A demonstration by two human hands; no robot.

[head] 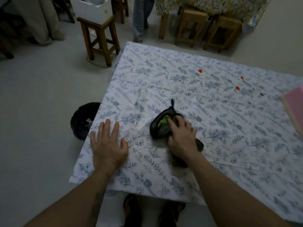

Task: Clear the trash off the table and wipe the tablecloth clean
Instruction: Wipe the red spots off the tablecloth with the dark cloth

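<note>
Bin (pixel 82 119): a black-lined trash bin stands on the floor just beside the counter's left edge, partly hidden under the overhang; a pale scrap shows inside, the rest of its contents cannot be made out.

Tablecloth (pixel 172 82): white with blue floral print, covering the counter, wrinkled near the hands. Red spots (pixel 200 71) run in a scattered line across the far right part, well apart from both hands.

Right hand (pixel 182 138): grip closed over a dark cloth (pixel 161 126), pressed to the tablecloth; a green patch shows within the cloth's folds.

Left hand (pixel 109 143): fingers spread, palm flat on the tablecloth near the left edge, holding nothing.

A pink flat item (pixel 293 108) lies at the right border, cut off by the frame.

Edges and room: the near and left counter edges are in view; open floor lies left. A wooden stool (pixel 100 38) stands beyond the far left corner, more stools farther back.
</note>
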